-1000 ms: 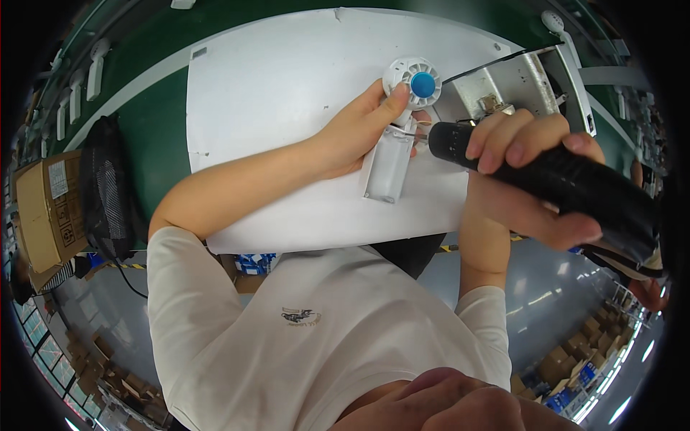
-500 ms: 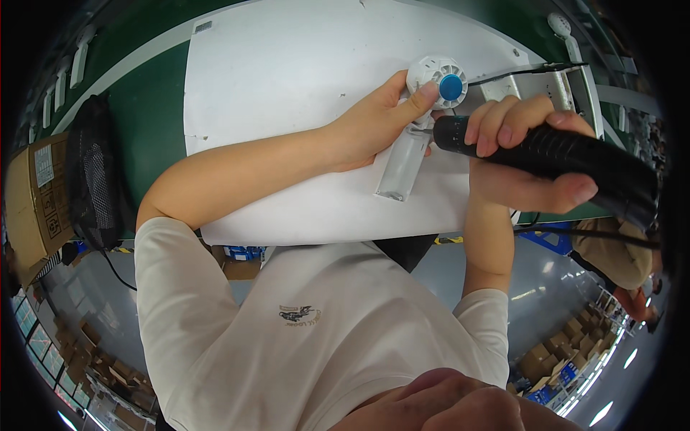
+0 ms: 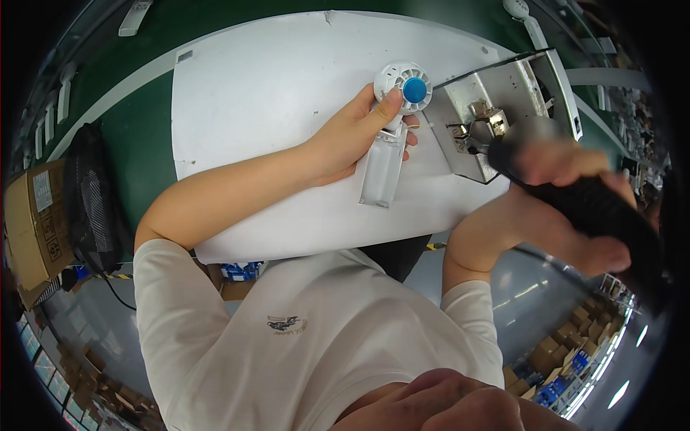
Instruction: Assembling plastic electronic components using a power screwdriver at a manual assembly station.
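Note:
My left hand point(image 3: 353, 133) is closed around the neck of a white handheld fan point(image 3: 385, 77) with a round vented head and a blue disc in its middle. The thumb lies over the head's lower edge. The fan's handle point(image 3: 380, 172) points down towards me, its hollow inner side facing up. On the right, my right hand point(image 3: 564, 208), partly blurred, is wrapped round a thick black electric screwdriver point(image 3: 604, 203). The front end of the screwdriver is over a metal screw feeder point(image 3: 487, 122) in an open box; its tip cannot be made out.
A white sheet point(image 3: 251, 100) covers the green bench point(image 3: 154, 100). The metal box point(image 3: 528, 82) has upright walls at the right. A black mesh bag point(image 3: 92, 194) and a cardboard carton point(image 3: 36, 230) stand at the left. Other white fan parts point(image 3: 135, 16) lie at the far edge.
My right hand has drawn the screwdriver away from the fan, rightward and nearer me, uncovering the metal feeder. In the picture the fan and my left hand sit slightly further left as the view shifts.

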A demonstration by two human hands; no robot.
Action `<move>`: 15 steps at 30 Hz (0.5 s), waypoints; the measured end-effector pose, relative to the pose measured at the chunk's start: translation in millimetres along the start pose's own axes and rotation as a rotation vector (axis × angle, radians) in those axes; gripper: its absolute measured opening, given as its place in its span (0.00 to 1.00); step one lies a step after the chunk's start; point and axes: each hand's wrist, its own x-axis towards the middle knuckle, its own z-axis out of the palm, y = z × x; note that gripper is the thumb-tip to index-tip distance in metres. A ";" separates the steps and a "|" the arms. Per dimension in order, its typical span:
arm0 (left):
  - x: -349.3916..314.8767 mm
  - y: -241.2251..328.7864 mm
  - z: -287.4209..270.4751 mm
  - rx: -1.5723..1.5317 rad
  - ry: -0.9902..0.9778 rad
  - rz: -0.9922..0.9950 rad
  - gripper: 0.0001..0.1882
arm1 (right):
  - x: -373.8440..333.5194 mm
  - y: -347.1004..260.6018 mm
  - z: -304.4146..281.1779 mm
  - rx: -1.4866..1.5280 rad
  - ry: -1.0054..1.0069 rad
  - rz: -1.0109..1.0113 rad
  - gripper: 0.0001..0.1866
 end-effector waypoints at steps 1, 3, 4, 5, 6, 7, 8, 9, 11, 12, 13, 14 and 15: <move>-1.0 0.0 0.5 0.006 -0.001 -0.011 0.28 | -4.6 -0.2 -6.0 -0.134 0.056 -0.070 0.36; -1.2 0.3 0.9 0.011 -0.002 -0.022 0.28 | -6.7 -0.3 -8.5 -0.268 0.112 -0.141 0.34; -1.1 0.5 0.6 0.011 -0.006 -0.020 0.28 | -5.8 -0.4 -6.4 -0.279 0.062 -0.114 0.34; -1.3 0.5 0.2 0.011 -0.009 -0.018 0.28 | -5.0 -0.1 -3.3 -0.290 0.012 -0.086 0.34; -1.7 0.4 -0.4 0.010 -0.010 -0.017 0.27 | -4.7 0.5 0.3 -0.299 -0.037 -0.058 0.34; -2.5 0.5 -0.9 0.009 -0.011 -0.015 0.27 | -5.0 1.4 4.2 -0.308 -0.087 -0.029 0.35; -3.6 1.1 -2.0 0.007 -0.001 -0.008 0.27 | -5.6 4.9 10.1 -0.297 -0.093 -0.028 0.35; -4.2 1.4 -2.6 0.006 0.002 -0.001 0.27 | -7.7 9.1 18.1 -0.216 -0.085 -0.011 0.35; -2.1 0.9 -1.2 0.006 -0.011 -0.004 0.27 | -13.8 13.9 32.1 -0.076 -0.056 0.025 0.35; -1.2 0.3 -0.8 0.006 -0.019 -0.007 0.27 | -16.3 15.1 35.2 -0.008 -0.040 0.043 0.36; -1.1 -0.4 -1.0 0.004 -0.013 -0.006 0.27 | -17.2 17.9 36.1 -0.003 -0.042 0.047 0.36; -0.9 -1.6 -1.2 0.004 -0.008 0.019 0.27 | -17.3 22.8 36.2 0.039 -0.040 0.064 0.36; -0.8 -3.1 -1.7 0.005 -0.004 0.043 0.27 | -17.1 28.9 35.9 0.080 -0.039 0.082 0.35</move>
